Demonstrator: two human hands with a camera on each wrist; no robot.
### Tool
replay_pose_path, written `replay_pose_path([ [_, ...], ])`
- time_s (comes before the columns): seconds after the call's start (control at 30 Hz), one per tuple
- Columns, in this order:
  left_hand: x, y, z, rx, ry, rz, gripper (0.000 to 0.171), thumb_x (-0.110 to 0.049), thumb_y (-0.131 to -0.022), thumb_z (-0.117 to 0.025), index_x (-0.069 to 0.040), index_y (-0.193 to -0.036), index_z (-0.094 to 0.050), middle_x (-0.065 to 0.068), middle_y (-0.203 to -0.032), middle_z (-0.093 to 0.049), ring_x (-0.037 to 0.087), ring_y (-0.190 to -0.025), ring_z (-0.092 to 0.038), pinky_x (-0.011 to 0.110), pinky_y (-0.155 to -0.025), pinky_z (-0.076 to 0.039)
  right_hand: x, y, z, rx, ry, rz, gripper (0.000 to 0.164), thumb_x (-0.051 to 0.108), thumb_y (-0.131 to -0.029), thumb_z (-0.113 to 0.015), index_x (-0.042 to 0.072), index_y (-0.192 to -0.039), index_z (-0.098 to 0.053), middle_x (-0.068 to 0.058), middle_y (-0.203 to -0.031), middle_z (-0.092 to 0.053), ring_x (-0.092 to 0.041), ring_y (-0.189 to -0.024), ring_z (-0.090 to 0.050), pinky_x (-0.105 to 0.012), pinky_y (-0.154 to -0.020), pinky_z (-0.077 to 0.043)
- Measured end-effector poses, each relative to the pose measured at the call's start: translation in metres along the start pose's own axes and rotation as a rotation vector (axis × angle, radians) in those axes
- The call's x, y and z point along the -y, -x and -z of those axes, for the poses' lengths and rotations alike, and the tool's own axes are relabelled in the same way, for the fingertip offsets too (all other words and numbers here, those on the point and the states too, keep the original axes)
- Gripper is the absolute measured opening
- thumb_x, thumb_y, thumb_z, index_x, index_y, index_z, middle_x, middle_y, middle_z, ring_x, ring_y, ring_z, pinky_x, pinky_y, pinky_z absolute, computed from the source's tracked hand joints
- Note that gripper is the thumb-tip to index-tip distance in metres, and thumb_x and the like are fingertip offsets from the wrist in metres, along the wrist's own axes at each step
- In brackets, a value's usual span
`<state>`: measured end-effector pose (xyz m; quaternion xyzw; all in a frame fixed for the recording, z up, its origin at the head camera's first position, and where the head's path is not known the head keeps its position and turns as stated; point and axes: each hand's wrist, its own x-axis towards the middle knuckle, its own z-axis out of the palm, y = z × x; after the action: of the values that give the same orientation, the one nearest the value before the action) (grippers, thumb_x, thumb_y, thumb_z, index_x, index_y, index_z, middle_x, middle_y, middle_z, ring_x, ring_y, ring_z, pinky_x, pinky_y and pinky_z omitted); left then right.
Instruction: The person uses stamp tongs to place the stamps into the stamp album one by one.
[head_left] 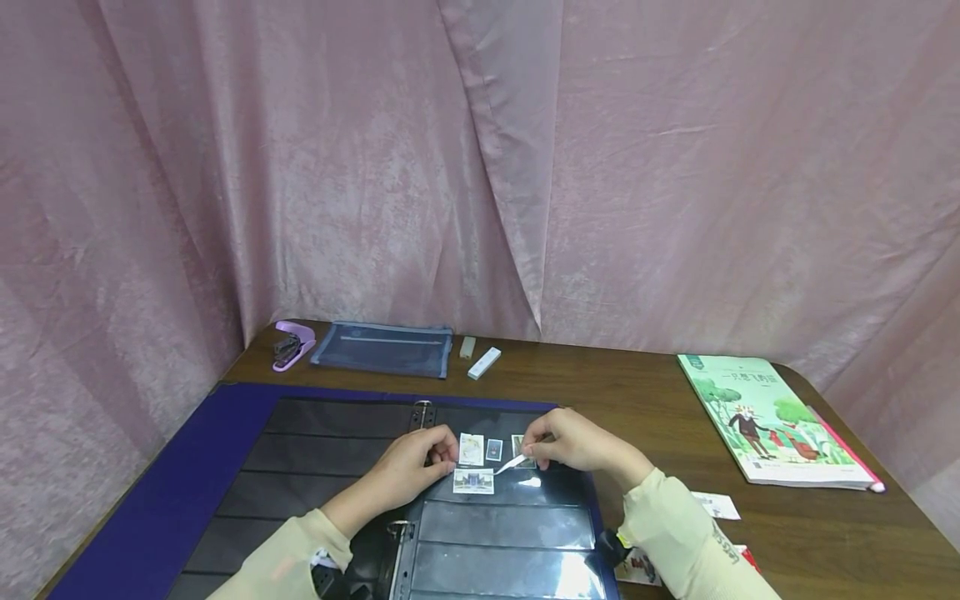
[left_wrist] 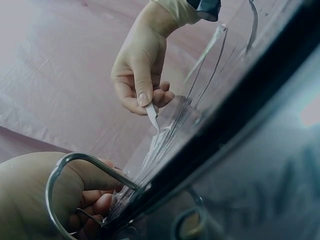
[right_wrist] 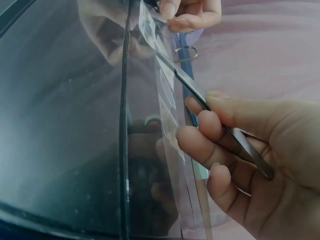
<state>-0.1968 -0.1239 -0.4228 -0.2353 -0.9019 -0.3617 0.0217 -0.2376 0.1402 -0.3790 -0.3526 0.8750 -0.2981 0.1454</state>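
My right hand (head_left: 573, 440) pinches a pair of metal tweezers (right_wrist: 220, 120), whose tip touches the right end of a landscape stamp (head_left: 473, 481) on the black album page (head_left: 504, 527). Near the rings, my left hand (head_left: 408, 467) has curled fingers, with thumb and forefinger pinching the edge of the clear pocket film (right_wrist: 165, 85) left of the stamps. Above the landscape stamp sit a pale stamp (head_left: 471, 449) and a small blue one (head_left: 494, 450). Another stamp (head_left: 517, 442) is partly covered by my right hand. Just how far each stamp sits in its pocket cannot be told.
The blue album (head_left: 176, 475) lies spread, its metal ring (left_wrist: 75, 157) standing up. Behind it are a purple stapler (head_left: 294, 346), a mesh pouch (head_left: 382, 350) and two small white pieces (head_left: 484, 363). A green book (head_left: 772, 421) lies right; cards (head_left: 716, 505) lie by my right sleeve.
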Motion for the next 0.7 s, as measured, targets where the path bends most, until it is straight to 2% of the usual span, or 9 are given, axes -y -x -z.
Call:
replay_pose_path([
  [0.33, -0.0021, -0.0006, -0.0015, -0.013, -0.009, 0.016, 0.012, -0.017, -0.081, -0.066, -0.021, -0.082, -0.055, -0.015, -0.074, -0.051, 0.001, -0.070, -0.047, 0.017, -0.063, -0.040, 0.0004, -0.0002, 0.0028, 0.045, -0.021, -0.008, 0.012, 0.014, -0.086, -0.058, 0.009, -0.080, -0.067, -0.008, -0.062, -0.063, -0.015, -0.055, -0.054, -0.016, -0.046, -0.034],
  [0.47, -0.0026, -0.0004, -0.0015, -0.014, -0.009, 0.014, 0.013, -0.015, -0.080, -0.067, -0.022, -0.081, -0.055, -0.014, -0.073, -0.051, 0.001, -0.070, -0.047, 0.017, -0.063, -0.041, -0.0011, 0.0010, 0.0050, 0.049, -0.034, -0.017, 0.013, 0.016, -0.086, -0.058, 0.009, -0.082, -0.067, -0.006, -0.062, -0.062, -0.012, -0.055, -0.055, -0.017, -0.047, -0.038],
  [0.7, -0.0013, 0.0001, -0.0012, -0.012, -0.013, 0.011, 0.011, -0.017, -0.080, -0.067, -0.016, -0.082, -0.056, -0.012, -0.073, -0.052, 0.001, -0.069, -0.046, 0.017, -0.062, -0.040, -0.0042, 0.0031, 0.0098, 0.029, -0.036, -0.042, 0.015, 0.020, -0.087, -0.057, 0.010, -0.084, -0.067, -0.005, -0.061, -0.062, -0.011, -0.056, -0.055, -0.021, -0.050, -0.045],
])
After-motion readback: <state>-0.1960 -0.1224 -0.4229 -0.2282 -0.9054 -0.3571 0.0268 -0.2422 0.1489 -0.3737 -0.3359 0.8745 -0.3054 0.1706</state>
